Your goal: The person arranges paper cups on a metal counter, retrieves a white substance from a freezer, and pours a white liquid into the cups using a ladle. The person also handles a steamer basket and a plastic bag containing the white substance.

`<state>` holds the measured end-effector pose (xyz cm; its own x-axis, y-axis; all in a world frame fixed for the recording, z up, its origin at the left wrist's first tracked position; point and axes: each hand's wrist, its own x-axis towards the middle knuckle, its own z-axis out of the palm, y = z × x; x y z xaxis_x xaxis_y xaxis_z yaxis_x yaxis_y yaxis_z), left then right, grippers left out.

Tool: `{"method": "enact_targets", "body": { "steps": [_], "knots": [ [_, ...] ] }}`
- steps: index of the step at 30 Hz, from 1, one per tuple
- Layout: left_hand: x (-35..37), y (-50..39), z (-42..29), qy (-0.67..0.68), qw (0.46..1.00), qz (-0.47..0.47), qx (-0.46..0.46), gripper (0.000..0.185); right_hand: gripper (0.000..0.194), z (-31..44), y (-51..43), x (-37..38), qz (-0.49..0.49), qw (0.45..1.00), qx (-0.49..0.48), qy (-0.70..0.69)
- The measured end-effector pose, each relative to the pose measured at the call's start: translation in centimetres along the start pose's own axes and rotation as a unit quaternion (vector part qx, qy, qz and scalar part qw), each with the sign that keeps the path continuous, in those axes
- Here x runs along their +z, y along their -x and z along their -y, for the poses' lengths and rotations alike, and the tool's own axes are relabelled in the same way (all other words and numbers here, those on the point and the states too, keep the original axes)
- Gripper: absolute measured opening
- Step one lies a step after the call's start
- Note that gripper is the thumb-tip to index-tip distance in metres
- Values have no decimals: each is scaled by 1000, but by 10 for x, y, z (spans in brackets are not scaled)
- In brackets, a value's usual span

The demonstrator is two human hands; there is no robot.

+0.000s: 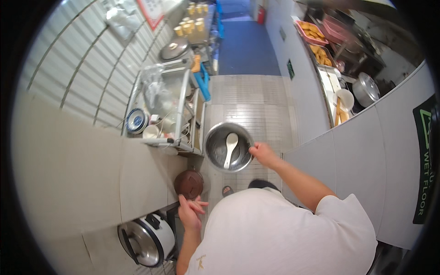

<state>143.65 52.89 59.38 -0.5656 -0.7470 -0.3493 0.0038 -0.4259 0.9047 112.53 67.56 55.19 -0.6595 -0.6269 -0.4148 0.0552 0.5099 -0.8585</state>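
My right hand [264, 154] grips the rim of a round stainless steel bowl [215, 154], held out in front of me over the floor. Inside the bowl lies a white rice paddle or large spoon [230, 146], its handle pointing back towards me. At my left side, my left hand [191, 211] holds nothing, its fingers spread. Beyond those fingers stands a bin or bucket with a round brown lid [188, 184]; whether the hand touches it I cannot tell. A large rice cooker [147, 242] is below and left of that hand.
A wheeled-looking metal rack [178, 117] holds stacked bowls [136, 120] and a plastic bag [153, 80] at left. Behind it are a lidded pot [174, 50] and several paper cups [189, 25]. Along the right runs a counter with fried food trays [311, 32] and a pot [366, 89].
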Motion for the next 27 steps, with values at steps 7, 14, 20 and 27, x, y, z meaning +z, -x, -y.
{"method": "enact_targets", "body": {
  "steps": [7, 14, 20, 27],
  "knots": [
    [100, -207, -60, -101, 982, 154, 44, 61, 28, 2, -102, -97, -180, 983, -21, -41],
    [178, -342, -37, -140, 964, 204, -101, 75, 32, 3, -249, -187, -188, 980, 20, -53],
    [286, -432, -79, 458, 863, 188, -100, 85, 25, 40, -371, -274, -156, 985, 70, -37],
    [418, -629, -134, 376, 893, 237, -72, 81, 22, 54, -531, -359, -206, 969, 112, -74]
  ]
}}
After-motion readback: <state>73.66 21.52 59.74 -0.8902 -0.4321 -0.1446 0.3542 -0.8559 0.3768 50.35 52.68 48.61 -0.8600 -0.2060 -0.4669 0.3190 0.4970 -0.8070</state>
